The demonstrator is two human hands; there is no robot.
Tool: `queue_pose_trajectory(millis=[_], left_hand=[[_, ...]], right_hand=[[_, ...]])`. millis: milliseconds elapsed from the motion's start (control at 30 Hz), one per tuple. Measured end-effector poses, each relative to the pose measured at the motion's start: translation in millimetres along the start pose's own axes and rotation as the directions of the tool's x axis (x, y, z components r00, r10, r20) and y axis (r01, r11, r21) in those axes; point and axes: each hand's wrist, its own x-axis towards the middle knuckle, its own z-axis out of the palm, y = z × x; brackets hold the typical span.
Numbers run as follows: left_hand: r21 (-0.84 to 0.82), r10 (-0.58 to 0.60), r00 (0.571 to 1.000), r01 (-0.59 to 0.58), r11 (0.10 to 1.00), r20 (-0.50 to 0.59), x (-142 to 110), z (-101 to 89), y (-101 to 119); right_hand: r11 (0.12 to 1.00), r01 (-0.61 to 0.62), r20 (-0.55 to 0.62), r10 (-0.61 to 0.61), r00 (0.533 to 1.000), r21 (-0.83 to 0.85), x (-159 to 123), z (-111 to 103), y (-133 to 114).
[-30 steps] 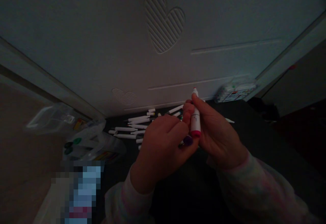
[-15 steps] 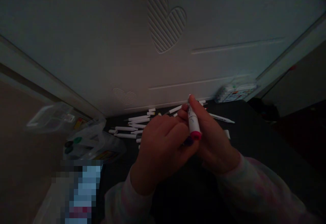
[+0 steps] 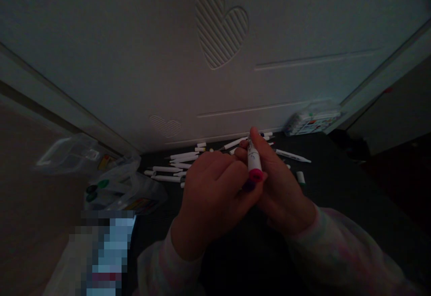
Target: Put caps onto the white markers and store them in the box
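Note:
My right hand (image 3: 281, 184) is closed around a white marker (image 3: 254, 159), whose pink-red end points toward me and slightly down. The thumb lies along the barrel. My left hand (image 3: 215, 193) is curled into a fist against it, back of the hand toward me. A dark purple marker end (image 3: 249, 185) shows at the left fingers, just under the pink one; the rest of it is hidden by the hands. Behind my hands, several white markers (image 3: 183, 156) lie scattered on the dark tabletop (image 3: 336, 188), some without caps.
A clear plastic case (image 3: 134, 193) with green-capped markers inside stands open at left, beside a pixelated bright patch (image 3: 111, 251). Another clear case (image 3: 313, 119) leans at the back right. A loose white cap (image 3: 301, 178) lies right of my hands. A pale panel with hearts (image 3: 222, 27) rises behind.
The pink-ended marker has shifted slightly up and left in the view. Both hands keep nearly the same grip, and the scattered markers lie as before.

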Motion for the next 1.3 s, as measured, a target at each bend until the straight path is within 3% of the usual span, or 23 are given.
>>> queue_pose_trajectory(millis=[333, 1000, 1300], left_hand=[[-0.036, -0.080, 0.997, 0.080, 0.996, 0.014, 0.5, -1.2, 2.3], [-0.050, -0.097, 0.995, 0.098, 0.994, 0.016, 1.0, -4.3, 3.4], [-0.036, -0.159, 0.987, 0.160, 0.986, 0.024, -0.5, -10.5, 2.2]], right_hand=[[0.999, 0.032, 0.037, -0.032, 0.999, 0.010, -0.4, -3.3, 2.1], [1.000, 0.010, -0.016, -0.011, 1.000, -0.024, -3.3, 0.8, 2.6], [0.998, -0.014, 0.018, 0.016, 1.000, -0.065, -2.1, 0.5, 0.2]])
